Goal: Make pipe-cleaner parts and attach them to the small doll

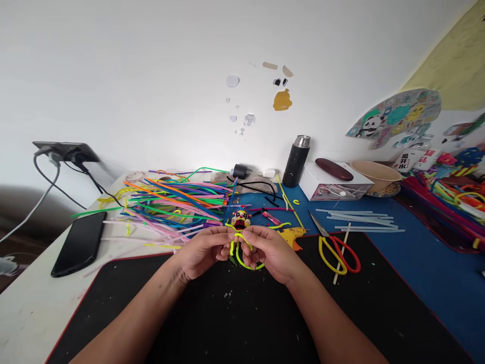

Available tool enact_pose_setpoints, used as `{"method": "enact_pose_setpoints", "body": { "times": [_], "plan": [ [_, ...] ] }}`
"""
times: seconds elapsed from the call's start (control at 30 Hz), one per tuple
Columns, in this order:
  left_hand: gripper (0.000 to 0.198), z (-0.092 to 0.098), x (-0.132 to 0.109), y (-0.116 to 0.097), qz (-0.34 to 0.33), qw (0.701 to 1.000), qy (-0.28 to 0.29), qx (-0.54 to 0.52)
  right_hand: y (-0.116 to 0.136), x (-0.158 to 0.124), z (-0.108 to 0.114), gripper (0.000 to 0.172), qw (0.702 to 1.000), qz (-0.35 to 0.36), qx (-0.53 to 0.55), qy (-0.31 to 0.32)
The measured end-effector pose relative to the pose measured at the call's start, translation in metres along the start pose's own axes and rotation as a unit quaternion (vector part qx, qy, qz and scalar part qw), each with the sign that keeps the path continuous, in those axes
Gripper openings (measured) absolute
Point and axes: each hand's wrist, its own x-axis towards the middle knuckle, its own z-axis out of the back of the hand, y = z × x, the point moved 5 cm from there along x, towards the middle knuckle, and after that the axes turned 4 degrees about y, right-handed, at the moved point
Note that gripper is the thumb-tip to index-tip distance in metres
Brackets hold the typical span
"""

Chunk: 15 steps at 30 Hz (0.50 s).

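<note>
My left hand (pixel 202 253) and my right hand (pixel 271 253) meet over the black mat (pixel 235 323). Both pinch a neon yellow pipe cleaner (pixel 242 253) that is bent into loops between the fingers. Just beyond my fingertips stands a small colourful pipe-cleaner figure (pixel 240 218). A spread of loose pipe cleaners (pixel 178 207) in several colours lies to the far left of my hands.
Scissors with yellow and red handles (pixel 335 247) and a wooden stick lie right of my hands, a yellow glue gun (pixel 291 235) beside them. A black phone (pixel 79 242) lies at the left. A black flask (pixel 296 161), white box (pixel 335 184) and glue sticks (pixel 364 220) sit behind.
</note>
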Motion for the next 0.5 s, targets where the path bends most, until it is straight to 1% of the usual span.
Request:
{"method": "enact_pose_setpoints", "body": {
  "times": [0.27, 0.5],
  "plan": [
    [0.028, -0.0003, 0.0026, 0.0045, -0.015, 0.999, 0.005, -0.043, -0.0043, 0.0033, -0.0046, 0.042, 0.994, -0.019, 0.109, 0.009],
    [0.027, -0.0012, 0.0026, 0.0071, -0.02, 0.997, 0.015, -0.074, -0.0075, 0.0042, -0.0066, 0.037, 0.989, -0.021, 0.146, 0.032]
  ]
}}
